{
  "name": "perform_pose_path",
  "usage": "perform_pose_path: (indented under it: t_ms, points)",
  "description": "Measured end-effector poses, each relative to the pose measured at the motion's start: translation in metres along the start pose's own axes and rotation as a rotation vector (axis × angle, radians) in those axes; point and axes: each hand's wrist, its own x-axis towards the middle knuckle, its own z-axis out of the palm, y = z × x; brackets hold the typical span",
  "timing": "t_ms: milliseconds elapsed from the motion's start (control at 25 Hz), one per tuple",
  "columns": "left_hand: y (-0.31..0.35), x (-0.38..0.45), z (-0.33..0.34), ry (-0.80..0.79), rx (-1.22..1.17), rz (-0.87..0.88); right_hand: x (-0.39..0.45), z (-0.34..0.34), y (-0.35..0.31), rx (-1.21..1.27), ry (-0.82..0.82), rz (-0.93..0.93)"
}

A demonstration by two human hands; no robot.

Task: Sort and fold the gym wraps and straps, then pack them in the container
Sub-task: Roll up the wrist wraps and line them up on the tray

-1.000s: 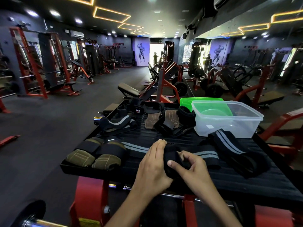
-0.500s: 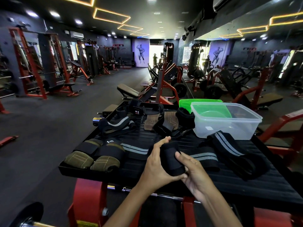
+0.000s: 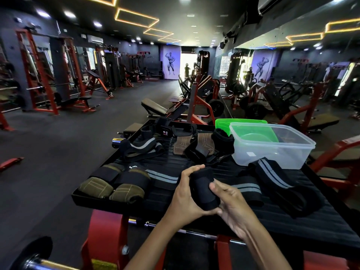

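Observation:
A rolled black wrap (image 3: 202,189) is held upright above the near edge of the black ribbed platform (image 3: 321,227). My left hand (image 3: 185,197) grips its left side, fingers curled over the top. My right hand (image 3: 231,205) holds its right side, thumb pressed on the front. A clear plastic container (image 3: 272,146) stands at the far right with a green lid (image 3: 239,123) behind it. Grey-striped black wraps (image 3: 272,176) lie unrolled to the right. Two olive-padded grips (image 3: 111,189) sit at the left.
Brown leather grips (image 3: 192,145) and black straps (image 3: 142,147) lie at the platform's far side. A red frame (image 3: 105,236) and a steel bar (image 3: 136,222) run under the platform. Gym machines and benches fill the dark floor beyond.
Both hands lifted the black wrap off the platform and turned it upright; it now reads as a tight roll held between them, a little higher than before.

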Motion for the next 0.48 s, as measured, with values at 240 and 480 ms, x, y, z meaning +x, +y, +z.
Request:
perform_pose_path:
  t_ms: [240, 480]
  points:
    - [0.001, 0.003, -0.002, -0.107, -0.067, -0.049, -0.001, -0.026, 0.004, -0.026, -0.137, 0.017]
    - [0.000, 0.001, -0.003, -0.220, -0.115, -0.130, 0.001, -0.018, 0.007, -0.077, -0.037, -0.041]
